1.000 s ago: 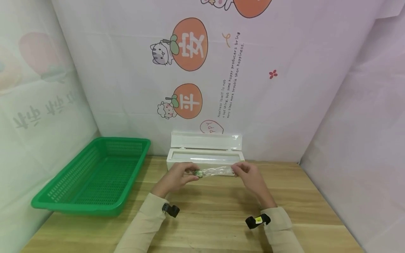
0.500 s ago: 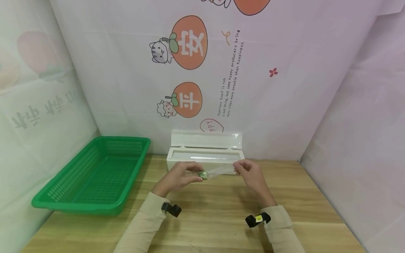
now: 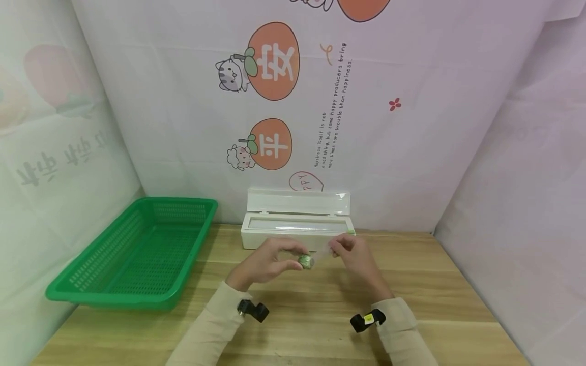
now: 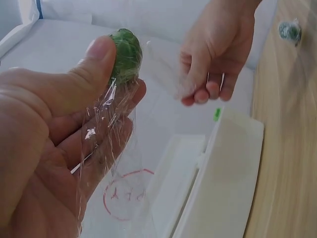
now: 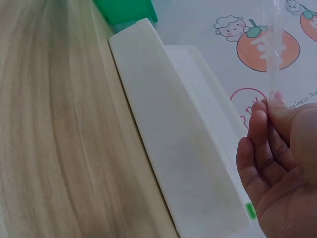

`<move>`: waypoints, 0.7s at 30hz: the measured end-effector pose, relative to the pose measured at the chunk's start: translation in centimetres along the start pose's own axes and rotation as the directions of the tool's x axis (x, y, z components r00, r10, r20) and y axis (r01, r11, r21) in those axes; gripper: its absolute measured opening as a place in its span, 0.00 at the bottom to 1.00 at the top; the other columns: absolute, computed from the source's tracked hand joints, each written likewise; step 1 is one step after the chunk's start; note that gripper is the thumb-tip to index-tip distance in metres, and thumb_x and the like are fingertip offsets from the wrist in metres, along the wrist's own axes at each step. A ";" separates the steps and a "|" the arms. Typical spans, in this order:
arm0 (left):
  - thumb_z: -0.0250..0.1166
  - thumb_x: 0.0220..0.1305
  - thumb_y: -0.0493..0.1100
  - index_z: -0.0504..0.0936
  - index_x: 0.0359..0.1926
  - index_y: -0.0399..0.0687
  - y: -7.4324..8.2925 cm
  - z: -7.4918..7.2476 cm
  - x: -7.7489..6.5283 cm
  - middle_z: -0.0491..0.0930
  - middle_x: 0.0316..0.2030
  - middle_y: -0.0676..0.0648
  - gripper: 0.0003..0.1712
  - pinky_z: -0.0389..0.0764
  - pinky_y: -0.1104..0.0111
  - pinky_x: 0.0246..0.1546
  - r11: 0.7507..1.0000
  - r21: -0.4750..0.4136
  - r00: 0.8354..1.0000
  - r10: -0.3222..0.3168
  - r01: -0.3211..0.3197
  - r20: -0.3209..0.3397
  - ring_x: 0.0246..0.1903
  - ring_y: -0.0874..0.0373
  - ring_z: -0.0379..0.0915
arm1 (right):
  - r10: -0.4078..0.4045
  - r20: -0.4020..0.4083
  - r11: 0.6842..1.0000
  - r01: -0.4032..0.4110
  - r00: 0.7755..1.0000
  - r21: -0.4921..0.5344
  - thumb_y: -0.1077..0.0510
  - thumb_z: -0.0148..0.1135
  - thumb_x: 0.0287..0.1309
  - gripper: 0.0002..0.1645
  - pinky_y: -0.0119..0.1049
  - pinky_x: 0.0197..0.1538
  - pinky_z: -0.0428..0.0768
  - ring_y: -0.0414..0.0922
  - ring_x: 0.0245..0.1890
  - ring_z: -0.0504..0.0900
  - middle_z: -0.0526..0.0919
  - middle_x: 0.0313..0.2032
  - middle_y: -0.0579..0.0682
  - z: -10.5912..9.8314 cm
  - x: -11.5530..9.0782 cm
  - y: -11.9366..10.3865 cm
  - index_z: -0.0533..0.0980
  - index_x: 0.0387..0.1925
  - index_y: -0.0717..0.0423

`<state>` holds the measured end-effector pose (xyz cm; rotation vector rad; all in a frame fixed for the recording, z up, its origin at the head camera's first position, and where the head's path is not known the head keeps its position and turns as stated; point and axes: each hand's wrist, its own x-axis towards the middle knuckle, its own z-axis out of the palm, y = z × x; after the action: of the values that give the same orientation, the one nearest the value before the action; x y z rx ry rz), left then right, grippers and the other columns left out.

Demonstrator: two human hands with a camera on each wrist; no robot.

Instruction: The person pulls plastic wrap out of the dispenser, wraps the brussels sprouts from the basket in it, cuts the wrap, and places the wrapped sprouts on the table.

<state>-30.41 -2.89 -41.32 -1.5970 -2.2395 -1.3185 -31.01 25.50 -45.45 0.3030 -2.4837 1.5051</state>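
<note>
A small round leafy green vegetable [image 3: 305, 261], like a Brussels sprout, is wrapped in clear cling film [image 4: 101, 111]. My left hand [image 3: 265, 262] pinches it between thumb and fingers, and loose film trails down across the palm in the left wrist view. To its right, my right hand [image 3: 359, 256] pinches a narrow strip of the film between thumb and forefinger, the other fingers curled. The strip [image 5: 275, 54] runs from these fingertips toward the sprout. Both hands are above the wooden table, in front of a long white box [image 3: 293, 239].
The white box's lid [image 3: 297, 202] is raised against the printed backdrop, and a green tab [image 4: 217, 114] marks one end. A green plastic basket [image 3: 110, 301] stands at the left. Another film-wrapped green piece [image 4: 290, 31] lies on the table in the left wrist view.
The left hand has moved right and slightly down with the sprout, and the right hand slightly left, bringing the hands closer. The film between them has gone from a broad stretch to a short strip.
</note>
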 end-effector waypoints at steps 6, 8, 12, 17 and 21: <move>0.72 0.64 0.34 0.85 0.53 0.38 0.5 1.1 0.4 0.90 0.48 0.43 0.16 0.86 0.64 0.57 0.992 -0.020 0.992 0.122 -0.121 0.027 0.49 0.59 0.86 | -0.064 0.037 0.998 0.064 0.997 0.015 0.57 0.63 0.74 0.10 0.39 0.43 0.88 0.40 0.33 0.85 0.88 0.33 0.53 1.3 -0.2 -0.7 0.86 0.40 0.59; 0.71 0.64 0.33 0.84 0.53 0.37 0.7 1.4 0.6 0.90 0.48 0.43 0.16 0.86 0.64 0.58 0.987 -0.027 0.986 0.162 -0.161 0.034 0.50 0.58 0.86 | -0.070 0.057 0.997 0.068 0.996 0.023 0.57 0.63 0.75 0.10 0.37 0.43 0.87 0.39 0.34 0.85 0.89 0.34 0.53 1.7 -0.3 -0.9 0.86 0.41 0.59; 0.72 0.65 0.36 0.84 0.53 0.39 1.0 1.7 0.7 0.89 0.49 0.44 0.16 0.85 0.65 0.61 0.984 -0.002 0.983 0.179 -0.179 0.044 0.52 0.58 0.86 | -0.050 0.096 0.998 0.047 0.994 0.033 0.53 0.63 0.75 0.12 0.40 0.47 0.88 0.41 0.39 0.87 0.91 0.39 0.51 2.5 -0.5 -1.1 0.86 0.45 0.58; 0.73 0.66 0.41 0.86 0.54 0.44 0.8 1.5 0.5 0.88 0.50 0.48 0.17 0.85 0.64 0.59 0.997 0.052 0.998 0.056 -0.057 0.023 0.53 0.60 0.83 | 0.001 0.074 1.000 0.001 0.997 -0.019 0.44 0.63 0.75 0.21 0.50 0.60 0.86 0.47 0.52 0.88 0.91 0.49 0.49 2.3 -0.4 -0.7 0.84 0.55 0.54; 0.76 0.63 0.40 0.87 0.54 0.46 0.2 1.1 0.3 0.88 0.48 0.51 0.18 0.86 0.66 0.55 0.993 0.105 0.997 -0.042 0.049 -0.072 0.49 0.61 0.84 | 0.011 -0.033 0.999 -0.013 0.999 -0.050 0.40 0.62 0.75 0.26 0.50 0.63 0.84 0.50 0.56 0.87 0.90 0.53 0.52 1.1 -0.5 -1.3 0.82 0.60 0.53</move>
<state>-29.94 -1.85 -41.70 -1.4507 -2.2764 -1.2223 -30.27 23.96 -45.01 0.2533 -2.4981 1.4384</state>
